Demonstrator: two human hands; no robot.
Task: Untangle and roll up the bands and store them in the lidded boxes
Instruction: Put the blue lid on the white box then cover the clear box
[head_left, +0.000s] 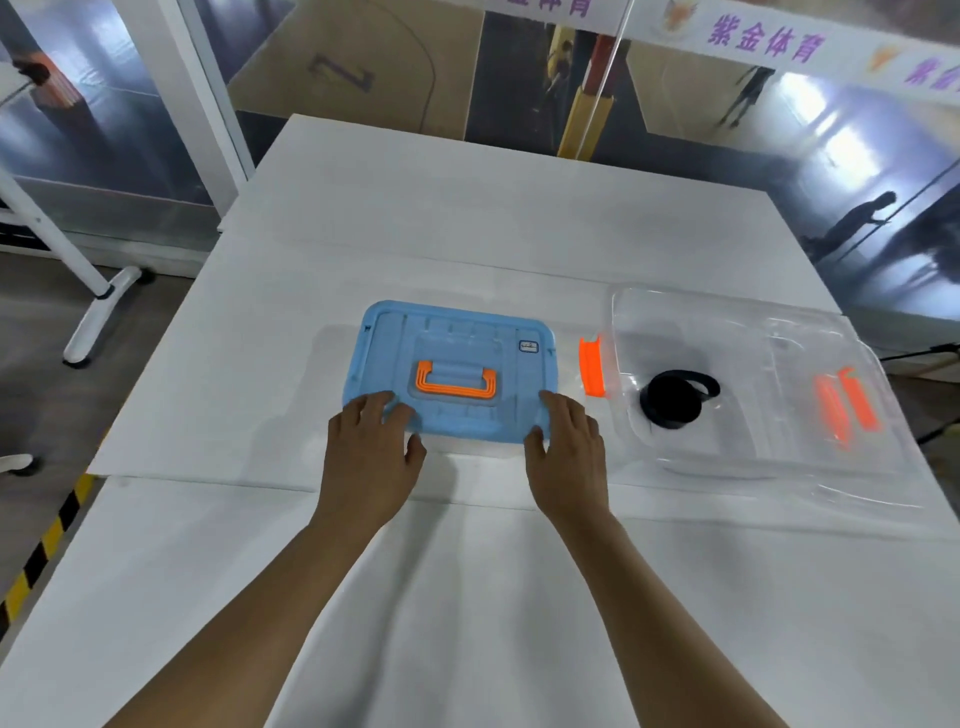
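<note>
Gripping the near edge of the blue lid (452, 364) with both hands, I have my left hand (371, 447) at its near left corner and my right hand (563, 449) at its near right corner, fingers lying on top and thumbs curled against the rim. The lid lies flat on the white worktop (467, 234), its orange handle (456, 383) folded down. Just to the right stands the clear box (753, 332), uncovered, with orange latches (592, 366) at its ends. A rolled black band (672, 397) lies inside it.
</note>
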